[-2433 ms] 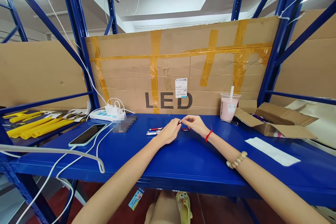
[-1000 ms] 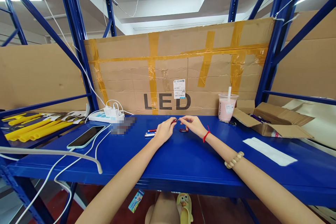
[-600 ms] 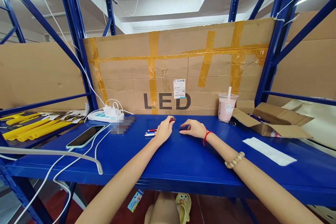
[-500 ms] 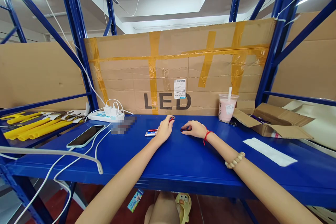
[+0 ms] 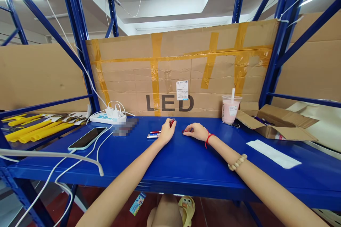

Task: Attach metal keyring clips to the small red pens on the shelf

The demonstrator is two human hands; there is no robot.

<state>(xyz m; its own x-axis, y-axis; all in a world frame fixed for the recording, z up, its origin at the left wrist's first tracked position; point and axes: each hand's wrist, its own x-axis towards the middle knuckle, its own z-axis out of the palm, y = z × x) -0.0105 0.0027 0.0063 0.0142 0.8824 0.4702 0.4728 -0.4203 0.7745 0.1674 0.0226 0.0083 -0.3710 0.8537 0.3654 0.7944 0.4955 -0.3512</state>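
My left hand (image 5: 166,134) rests on the blue shelf top (image 5: 186,159) with its fingers closed round a small red pen-like piece (image 5: 172,122) that sticks up from the fingertips. My right hand (image 5: 196,131) lies just to its right, palm down, fingers curled over a small red and dark part (image 5: 184,131) on the surface. Several red, blue and silver pens (image 5: 153,134) lie side by side just left of my left hand.
A phone (image 5: 84,138) and white cables lie at the left, with a power strip (image 5: 108,116) behind. A pink drink cup (image 5: 230,109) and an open cardboard box (image 5: 277,125) stand at the right. A white paper strip (image 5: 274,153) lies near the right. A taped cardboard wall (image 5: 183,67) closes the back.
My hands were joined at the small red piece; they have since drawn apart. The right hand dropped onto the surface over a small part, and the left kept the red piece.
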